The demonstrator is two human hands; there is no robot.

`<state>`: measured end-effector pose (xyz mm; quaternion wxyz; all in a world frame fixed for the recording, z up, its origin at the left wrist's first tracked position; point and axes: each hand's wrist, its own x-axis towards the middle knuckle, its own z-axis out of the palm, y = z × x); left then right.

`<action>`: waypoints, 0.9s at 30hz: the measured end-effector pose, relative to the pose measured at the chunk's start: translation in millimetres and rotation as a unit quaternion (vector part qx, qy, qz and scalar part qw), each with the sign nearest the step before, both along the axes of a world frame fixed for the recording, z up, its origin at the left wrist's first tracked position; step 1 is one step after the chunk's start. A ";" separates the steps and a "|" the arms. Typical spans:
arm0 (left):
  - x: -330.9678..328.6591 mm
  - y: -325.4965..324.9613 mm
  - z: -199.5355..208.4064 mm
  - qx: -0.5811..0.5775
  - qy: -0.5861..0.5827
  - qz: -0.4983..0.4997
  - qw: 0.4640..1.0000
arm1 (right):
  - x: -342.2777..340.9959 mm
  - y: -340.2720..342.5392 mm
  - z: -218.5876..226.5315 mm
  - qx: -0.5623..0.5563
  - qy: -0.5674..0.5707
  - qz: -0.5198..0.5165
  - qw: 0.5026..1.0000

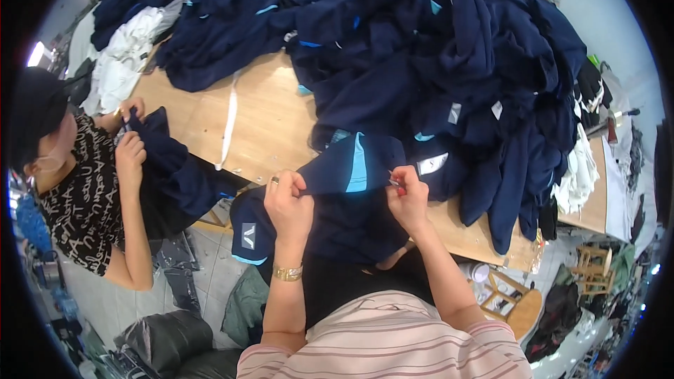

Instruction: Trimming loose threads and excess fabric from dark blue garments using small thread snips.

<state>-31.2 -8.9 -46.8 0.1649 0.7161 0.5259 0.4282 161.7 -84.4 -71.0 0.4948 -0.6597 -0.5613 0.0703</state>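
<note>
A navy garment (326,174) with a light blue insert (357,168) is stretched between my hands over the near edge of the table. My left hand (288,205) is closed on its left end, the fingers pinching the cloth. My right hand (408,200) is closed at the other end, holding what look like small thread snips (397,184) with a red part, mostly covered by the fingers. The rest of the garment hangs toward my lap. Its lower left part carries a grey patch (248,236) and a light blue edge.
A large heap of navy garments (435,63) covers the table (274,105) ahead and to the right. A white strip (229,123) lies on the wood. At left a co-worker (84,189) handles navy cloth. White cloth (130,56) is at far left; a wooden stool (516,309) stands lower right.
</note>
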 end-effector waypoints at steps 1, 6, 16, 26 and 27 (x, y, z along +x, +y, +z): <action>1.1 -5.5 -1.2 -0.029 0.033 -0.015 0.999 | 1.9 -6.5 -4.5 -0.003 0.006 -0.006 1.000; 0.1 -40.8 6.7 -0.047 0.060 -0.048 0.996 | 0.8 -25.3 -12.1 -0.022 0.028 -0.021 0.999; 18.0 -83.7 -11.3 -0.606 -0.393 -0.168 0.671 | -0.4 -37.5 -11.8 -0.009 0.034 -0.030 0.999; 37.5 -55.1 -6.2 -0.546 -0.579 -0.133 0.591 | 4.1 -54.0 -18.5 -0.029 0.033 -0.047 0.998; 38.5 -55.9 -5.8 -0.533 -0.577 -0.142 0.602 | 4.0 -54.3 -19.1 -0.031 0.032 -0.047 0.998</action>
